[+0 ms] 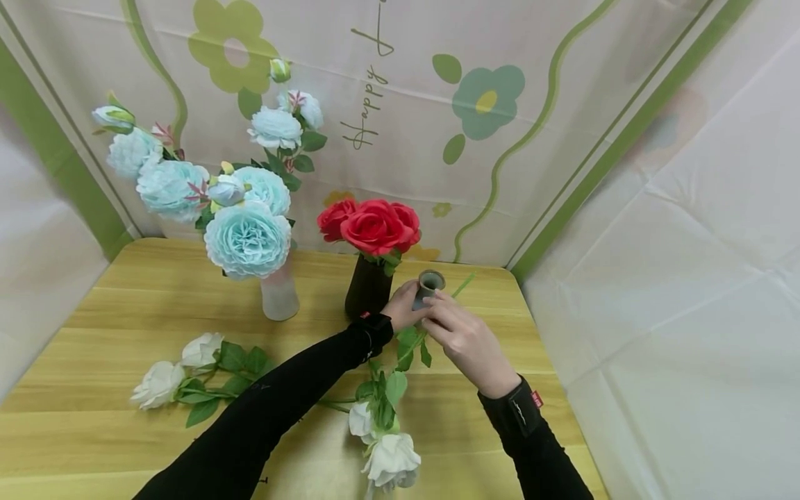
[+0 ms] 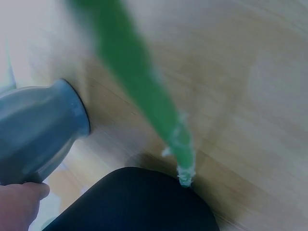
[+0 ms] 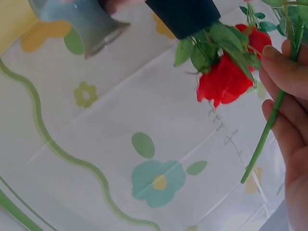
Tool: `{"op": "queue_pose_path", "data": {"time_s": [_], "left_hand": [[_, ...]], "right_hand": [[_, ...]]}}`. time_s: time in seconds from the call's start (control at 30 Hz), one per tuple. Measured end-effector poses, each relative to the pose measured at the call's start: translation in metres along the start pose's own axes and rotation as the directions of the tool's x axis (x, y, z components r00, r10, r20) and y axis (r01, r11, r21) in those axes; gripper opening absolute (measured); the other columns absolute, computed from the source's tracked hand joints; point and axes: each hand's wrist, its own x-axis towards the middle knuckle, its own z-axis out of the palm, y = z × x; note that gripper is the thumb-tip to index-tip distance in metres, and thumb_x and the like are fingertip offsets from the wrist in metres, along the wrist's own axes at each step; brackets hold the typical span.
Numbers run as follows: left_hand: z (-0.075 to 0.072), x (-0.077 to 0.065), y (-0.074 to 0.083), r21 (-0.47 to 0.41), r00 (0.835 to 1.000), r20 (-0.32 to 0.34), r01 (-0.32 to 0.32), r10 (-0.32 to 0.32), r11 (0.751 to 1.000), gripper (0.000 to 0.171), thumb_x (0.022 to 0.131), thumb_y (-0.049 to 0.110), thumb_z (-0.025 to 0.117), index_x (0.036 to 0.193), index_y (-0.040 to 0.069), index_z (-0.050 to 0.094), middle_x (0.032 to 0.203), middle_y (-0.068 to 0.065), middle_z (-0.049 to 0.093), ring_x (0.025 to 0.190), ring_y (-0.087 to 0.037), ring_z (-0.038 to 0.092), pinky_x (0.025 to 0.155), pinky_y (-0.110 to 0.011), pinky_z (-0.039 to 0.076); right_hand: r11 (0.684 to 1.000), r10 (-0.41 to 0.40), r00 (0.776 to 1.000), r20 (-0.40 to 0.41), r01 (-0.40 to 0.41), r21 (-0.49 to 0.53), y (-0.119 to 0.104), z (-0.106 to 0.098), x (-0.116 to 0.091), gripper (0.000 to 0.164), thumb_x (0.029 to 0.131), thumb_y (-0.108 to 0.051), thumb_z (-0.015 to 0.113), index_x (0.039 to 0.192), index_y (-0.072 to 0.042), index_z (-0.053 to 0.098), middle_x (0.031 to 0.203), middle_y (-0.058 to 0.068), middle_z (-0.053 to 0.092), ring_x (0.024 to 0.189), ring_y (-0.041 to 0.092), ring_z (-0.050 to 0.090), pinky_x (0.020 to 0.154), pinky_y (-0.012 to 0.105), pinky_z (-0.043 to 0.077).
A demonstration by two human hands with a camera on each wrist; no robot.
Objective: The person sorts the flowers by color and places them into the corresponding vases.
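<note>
White roses [image 1: 392,460] hang with their blooms toward the wearer, nearest of all, below the right grip [image 1: 467,342]; whether petals touch the tabletop [image 1: 156,285] I cannot tell. They look like cloth, so they should be light, soft and easy to crush, with floppy leaves. Another spray [image 1: 195,397] lies to the left, past the left sleeve. Farther in, the right grip pinches the green stem [image 3: 260,145] between thumb and fingers, its bare end jutting out beyond them; the stem looks like coated wire, stiff yet bendable, and may roll in the fingers. That leafless stretch is the place to hold, away from the petals. Just beside it, the left grip [image 1: 402,307] is curled round the grey vase [image 1: 431,279], which looks glazed: hard, smooth, likely slippery, heavier than the flowers and breakable, so best clasped round the body under the flared mouth. I cannot tell whether it rests on the wood. Just left of it stands the dark vase [image 1: 365,288] of red roses [image 1: 377,228]; farther left, the pale vase [image 1: 279,295] bears blue flowers [image 1: 248,238]. Behind hangs a printed cloth [image 1: 400,90].
</note>
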Motion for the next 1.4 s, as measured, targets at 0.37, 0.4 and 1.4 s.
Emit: {"op": "queue_pose_path", "data": {"time_s": [0.37,0.4,1.4], "left_hand": [[0.011,0.010,-0.031,0.063,0.994,-0.025,-0.106,0.108,0.992,0.067,0.099,0.035,0.061,0.152,0.009,0.031,0.147,-0.015,0.037,0.131,-0.027,0.041,0.106,-0.036,0.039],[0.019,0.015,-0.049,0.084,0.990,-0.031,-0.133,0.136,0.988,0.069,0.098,0.040,0.060,0.153,0.012,0.029,0.148,-0.013,0.036,0.132,-0.025,0.041,0.105,-0.034,0.039],[-0.013,-0.014,0.031,0.019,0.997,0.025,0.073,-0.074,0.997,0.073,0.096,0.034,0.065,0.151,0.001,0.030,0.152,-0.019,0.033,0.136,-0.031,0.037,0.108,-0.037,0.038]], "right_hand": [[0.995,0.004,1.000,-0.002,-0.004,-0.097,0.000,-0.008,0.002,0.009,0.086,0.013,0.067,0.088,0.005,0.070,0.097,0.015,0.060,0.098,0.027,0.063,0.108,0.039,0.040],[0.995,0.006,1.000,-0.010,-0.007,-0.101,0.000,-0.008,0.001,0.010,0.086,0.013,0.066,0.085,0.003,0.070,0.095,0.014,0.060,0.094,0.026,0.063,0.106,0.039,0.043],[0.982,0.100,0.942,0.319,-0.043,-0.183,-0.001,0.010,-0.016,0.034,0.074,0.003,0.054,0.055,-0.019,0.037,0.065,0.001,0.036,0.070,0.023,0.035,0.070,0.038,0.029]]}}
